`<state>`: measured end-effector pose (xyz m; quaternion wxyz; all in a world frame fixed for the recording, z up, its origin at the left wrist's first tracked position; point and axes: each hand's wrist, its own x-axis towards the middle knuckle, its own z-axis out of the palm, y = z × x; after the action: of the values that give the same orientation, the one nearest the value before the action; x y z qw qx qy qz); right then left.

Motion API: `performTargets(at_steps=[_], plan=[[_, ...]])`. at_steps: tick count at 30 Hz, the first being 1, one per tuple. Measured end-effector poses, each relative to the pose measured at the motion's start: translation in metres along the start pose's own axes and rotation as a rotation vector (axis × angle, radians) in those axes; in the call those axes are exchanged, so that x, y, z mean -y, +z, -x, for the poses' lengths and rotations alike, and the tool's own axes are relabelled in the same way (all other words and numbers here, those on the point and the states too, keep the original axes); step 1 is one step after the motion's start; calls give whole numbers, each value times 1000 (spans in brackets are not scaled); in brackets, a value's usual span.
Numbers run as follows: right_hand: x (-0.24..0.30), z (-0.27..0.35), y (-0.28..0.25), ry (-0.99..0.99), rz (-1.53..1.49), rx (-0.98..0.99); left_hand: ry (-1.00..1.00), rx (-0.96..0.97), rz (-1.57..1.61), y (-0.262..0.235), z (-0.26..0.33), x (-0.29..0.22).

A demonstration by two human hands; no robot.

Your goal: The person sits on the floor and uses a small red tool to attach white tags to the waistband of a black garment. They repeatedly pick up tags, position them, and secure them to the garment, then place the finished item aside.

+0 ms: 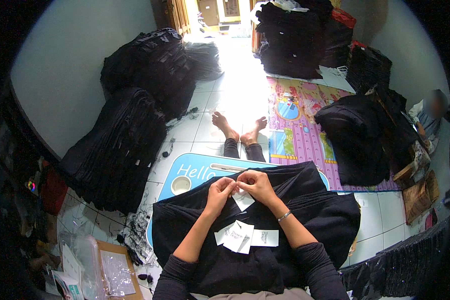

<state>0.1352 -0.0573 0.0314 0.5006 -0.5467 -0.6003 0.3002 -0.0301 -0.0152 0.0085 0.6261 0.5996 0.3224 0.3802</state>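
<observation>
My left hand (219, 196) and my right hand (259, 185) meet above black folded cloth (190, 230), their fingertips pinched together. A white paper hang tag (243, 201) hangs at the fingertips, with its upper corner between them; any string or fastener there is too small to make out. On the cloth below my hands lie several loose white hang tags (239, 237), partly overlapping. Under the cloth is a light-blue lap table (171, 176) with white lettering, a round cup recess (181, 185) and a long slot (225, 168).
Tall black cloth piles stand at left (117, 145), far right (290, 40) and right (355, 135). A colourful mat (300, 117) covers the right floor. A cardboard box (117, 277) with clear plastic sits lower left. Another person (425, 120) is at the right edge.
</observation>
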Motion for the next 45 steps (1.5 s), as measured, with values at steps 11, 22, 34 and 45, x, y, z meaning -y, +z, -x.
performTargets(at_steps=[11,22,34,45], plan=[[8,9,12,-44,367,-164,43,-45,-53,2,-2,-3],[83,44,-51,246,-458,193,-33,-6,-984,-60,-10,-60],[103,149,-54,169,548,168,-33,394,-96,38,7,-21],[77,31,-55,34,22,-84,71,352,197,27,10,-19]])
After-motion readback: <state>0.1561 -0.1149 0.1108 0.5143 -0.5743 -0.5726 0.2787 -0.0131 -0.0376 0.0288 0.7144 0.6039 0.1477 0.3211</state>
